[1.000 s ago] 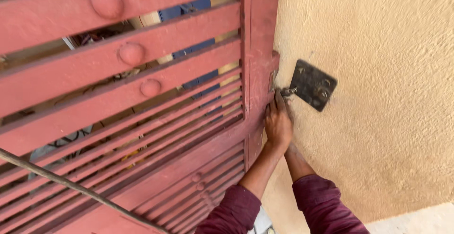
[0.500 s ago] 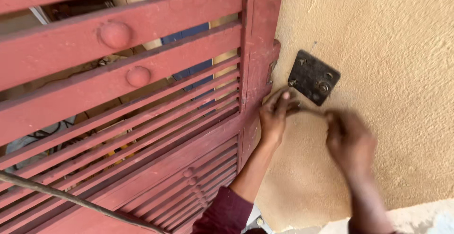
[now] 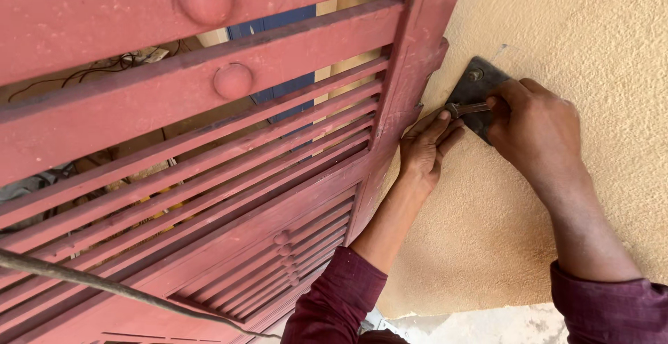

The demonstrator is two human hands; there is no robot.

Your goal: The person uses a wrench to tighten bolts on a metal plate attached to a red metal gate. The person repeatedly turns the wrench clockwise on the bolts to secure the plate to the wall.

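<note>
Pinched tight, the right hand's (image 3: 536, 125) grip closes thumb and fingers around the end of a thin, dull metal tool (image 3: 467, 109), whose short visible shaft runs roughly level across a dark, flat, square metal plate (image 3: 473, 90) fixed to the rough, sandy-yellow plastered wall (image 3: 598, 31). That hand covers the plate's right part, so only the left and upper portions show: the surface is blackened and worn, set at a tilt like a diamond, with one round bolt head near its upper corner. The tool's far end lies toward the plate's left edge, near the left hand; whether it touches a fastener there cannot be told. The left hand (image 3: 426, 148) rests with its grip loose and fingers stretched out, holding nothing, its fingertips lying against the wall just beside the plate's lower left edge and against the frame of the faded red, slatted metal gate (image 3: 209, 142). This gate fills the left of the view, its flat bars crossed by round domed studs, with its upright frame post standing just left of the plate. Both forearms wear dark maroon sleeves (image 3: 334, 302). A thin grey bar (image 3: 104, 285) slants across the lower left corner, in front of the gate.
</note>
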